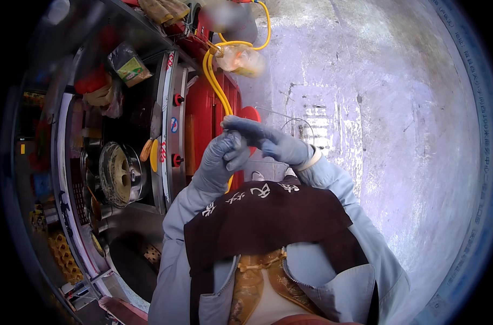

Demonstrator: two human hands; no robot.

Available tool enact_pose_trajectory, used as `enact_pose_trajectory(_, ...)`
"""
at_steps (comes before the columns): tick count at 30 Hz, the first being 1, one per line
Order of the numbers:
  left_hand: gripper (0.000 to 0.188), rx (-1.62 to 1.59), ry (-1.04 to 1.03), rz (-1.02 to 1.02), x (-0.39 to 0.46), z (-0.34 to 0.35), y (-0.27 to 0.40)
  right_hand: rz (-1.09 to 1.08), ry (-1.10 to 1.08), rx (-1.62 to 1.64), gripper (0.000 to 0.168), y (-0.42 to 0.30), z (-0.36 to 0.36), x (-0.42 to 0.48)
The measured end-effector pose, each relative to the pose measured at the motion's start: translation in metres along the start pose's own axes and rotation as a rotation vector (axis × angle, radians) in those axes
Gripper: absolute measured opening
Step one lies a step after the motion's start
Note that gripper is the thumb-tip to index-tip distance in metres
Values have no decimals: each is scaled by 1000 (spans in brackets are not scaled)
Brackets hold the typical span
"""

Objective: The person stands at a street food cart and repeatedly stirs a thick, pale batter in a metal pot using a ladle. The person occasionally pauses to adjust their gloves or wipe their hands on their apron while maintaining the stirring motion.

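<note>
My left hand wears a thin bluish-grey glove, its fingers curled in toward the palm. No object shows in it. In a matching glove, my right hand reaches across from the right with its fingers stretched out. Those fingers lie over the top of my left hand, and the two appear to touch. A pale band circles the right wrist. Below the hands is a dark apron with white lettering, worn over a light blue jacket.
On my left, a steel counter with red knobs carries a metal pot of pale batter and a yellow-bladed scraper. Yellow hoses run past a red cabinet. A plastic bag hangs there. Concrete floor stretches right.
</note>
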State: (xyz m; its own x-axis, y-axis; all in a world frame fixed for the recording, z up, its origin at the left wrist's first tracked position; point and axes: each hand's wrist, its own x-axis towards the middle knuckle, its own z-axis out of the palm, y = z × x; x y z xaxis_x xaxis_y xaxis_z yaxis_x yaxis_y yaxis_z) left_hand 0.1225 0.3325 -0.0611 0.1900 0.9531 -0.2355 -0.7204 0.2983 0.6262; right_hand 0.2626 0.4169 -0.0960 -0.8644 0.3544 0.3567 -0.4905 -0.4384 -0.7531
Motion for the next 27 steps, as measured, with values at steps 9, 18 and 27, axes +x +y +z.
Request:
enact_pose_trajectory(9,44,713,103,287,-17,16,7,16,167,-335,65,-13,-6,4)
enact_pose_trajectory(18,6,627,298,364,-40,1,3,22,126,-597,51,-2,28,28)
enact_pose_trajectory(27,8,1125,460,911,-65,-20,10,261,71,-485,34,17,53,48)
